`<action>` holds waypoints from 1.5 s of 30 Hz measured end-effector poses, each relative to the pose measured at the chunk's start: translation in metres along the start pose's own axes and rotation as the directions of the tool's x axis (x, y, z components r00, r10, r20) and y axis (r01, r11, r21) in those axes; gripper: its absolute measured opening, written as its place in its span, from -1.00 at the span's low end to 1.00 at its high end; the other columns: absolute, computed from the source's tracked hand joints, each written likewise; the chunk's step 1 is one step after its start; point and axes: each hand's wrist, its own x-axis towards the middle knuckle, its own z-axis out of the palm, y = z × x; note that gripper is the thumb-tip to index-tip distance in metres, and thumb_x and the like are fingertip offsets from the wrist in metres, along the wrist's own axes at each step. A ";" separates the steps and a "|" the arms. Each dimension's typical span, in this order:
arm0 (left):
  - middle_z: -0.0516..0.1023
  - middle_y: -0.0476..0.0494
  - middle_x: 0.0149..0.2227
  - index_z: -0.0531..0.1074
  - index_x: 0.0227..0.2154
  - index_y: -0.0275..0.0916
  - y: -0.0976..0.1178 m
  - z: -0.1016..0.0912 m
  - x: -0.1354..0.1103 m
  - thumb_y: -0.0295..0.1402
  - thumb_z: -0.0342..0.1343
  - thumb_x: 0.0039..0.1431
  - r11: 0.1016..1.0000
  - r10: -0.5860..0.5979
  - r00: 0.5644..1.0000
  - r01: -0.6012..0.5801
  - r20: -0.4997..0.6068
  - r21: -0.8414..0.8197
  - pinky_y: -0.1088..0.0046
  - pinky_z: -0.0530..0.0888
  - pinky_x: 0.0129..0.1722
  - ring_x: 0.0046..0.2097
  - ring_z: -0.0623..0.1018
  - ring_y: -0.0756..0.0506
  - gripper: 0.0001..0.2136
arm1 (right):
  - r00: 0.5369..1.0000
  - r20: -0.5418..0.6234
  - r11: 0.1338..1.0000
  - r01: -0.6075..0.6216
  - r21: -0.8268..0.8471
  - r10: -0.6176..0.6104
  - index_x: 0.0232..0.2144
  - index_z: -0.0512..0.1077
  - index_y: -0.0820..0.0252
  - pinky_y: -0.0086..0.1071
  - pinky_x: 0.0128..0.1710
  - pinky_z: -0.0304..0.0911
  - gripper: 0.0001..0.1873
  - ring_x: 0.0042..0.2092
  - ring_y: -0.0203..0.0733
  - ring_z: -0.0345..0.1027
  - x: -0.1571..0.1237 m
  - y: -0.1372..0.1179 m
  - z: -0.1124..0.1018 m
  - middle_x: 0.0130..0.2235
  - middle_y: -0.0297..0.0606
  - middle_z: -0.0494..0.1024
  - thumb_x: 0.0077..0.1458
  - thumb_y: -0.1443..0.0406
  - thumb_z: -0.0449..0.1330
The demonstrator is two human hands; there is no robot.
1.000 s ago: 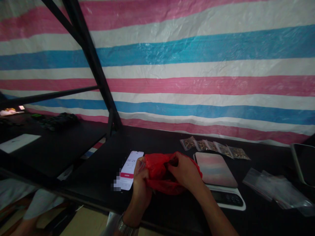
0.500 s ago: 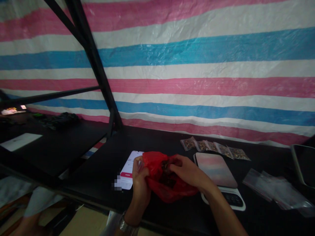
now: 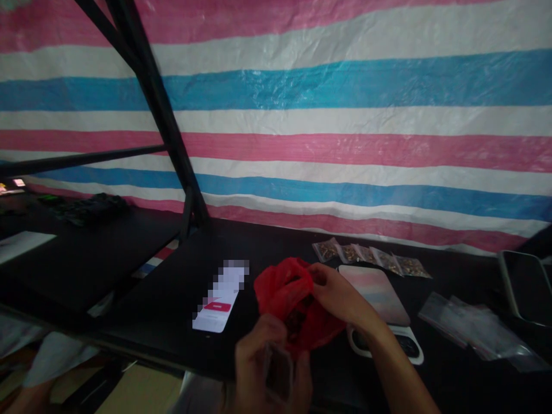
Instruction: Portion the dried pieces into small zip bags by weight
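A thin red plastic bag (image 3: 282, 287) rests on the black table with its mouth gaping, and dark brown bits show inside. My right hand (image 3: 338, 293) pinches the bag's rim from the right. Close to me, in front of the red bag, my left hand (image 3: 254, 351) is closed around a small clear zip bag (image 3: 278, 374); something dark shows through it, but I cannot tell whether that is contents or the table. Motion smears the left hand a little. Just right of the red bag lies a white kitchen scale (image 3: 379, 293), its front partly covered by my right forearm.
Several filled zip bags (image 3: 371, 259) line the back of the table. Flat clear bags (image 3: 478, 328) lie at the right, near a dark-screened device (image 3: 524, 284). A lit phone (image 3: 219, 307) lies left of the red bag. A black metal post (image 3: 159, 115) stands at the left.
My left hand has come off the red bag's left side and moved down toward me, with the small clear bag showing in it. My right hand has shifted from the brown bits to the bag's rim.
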 end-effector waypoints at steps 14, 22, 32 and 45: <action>0.55 0.01 -0.54 0.51 -0.40 -0.10 -0.009 0.017 -0.011 -0.29 0.34 0.06 0.899 -0.438 0.748 0.377 0.499 0.223 0.45 0.45 -0.46 -0.50 0.52 -0.06 -0.89 | 0.994 0.067 0.990 0.090 -0.112 -0.083 -0.17 0.57 0.18 -0.34 -0.14 0.37 -0.82 -0.14 -0.13 0.59 -0.007 -0.006 0.011 -0.16 -0.26 0.72 0.15 0.37 0.25; 0.63 -0.09 -0.34 0.45 -0.32 -0.19 -0.032 0.001 0.044 -0.22 0.53 -0.20 0.824 -0.554 0.833 0.551 -0.021 0.134 0.29 0.58 -0.26 -0.26 0.65 -0.20 -0.57 | 0.994 0.062 0.938 0.103 -0.330 -0.087 -0.23 0.54 0.17 -0.38 -0.22 0.27 -0.80 -0.23 -0.19 0.51 -0.010 -0.004 0.005 -0.24 -0.29 0.67 0.08 0.45 0.24; 0.68 -0.11 -0.14 0.39 -0.09 -0.17 -0.044 -0.009 0.046 -0.29 0.45 -0.01 0.838 -0.526 0.818 0.545 0.232 -0.024 0.30 0.59 -0.07 -0.10 0.69 -0.17 -0.55 | 0.998 0.065 0.996 0.020 -0.082 -0.015 -0.16 0.54 0.19 -0.38 -0.20 0.33 -0.83 -0.22 -0.21 0.52 -0.003 0.000 -0.013 -0.22 -0.29 0.66 0.17 0.37 0.22; 0.62 -0.19 0.06 0.49 0.03 -0.13 -0.039 0.005 0.041 -0.35 0.36 0.14 0.938 -0.342 0.857 0.334 0.385 0.089 0.20 0.52 0.16 0.11 0.62 -0.23 -0.61 | 0.964 0.005 0.953 0.262 -0.153 -0.264 -0.16 0.54 0.11 -0.31 0.00 0.35 -0.78 -0.07 -0.18 0.51 -0.024 -0.025 0.008 -0.12 -0.31 0.63 0.14 0.44 0.27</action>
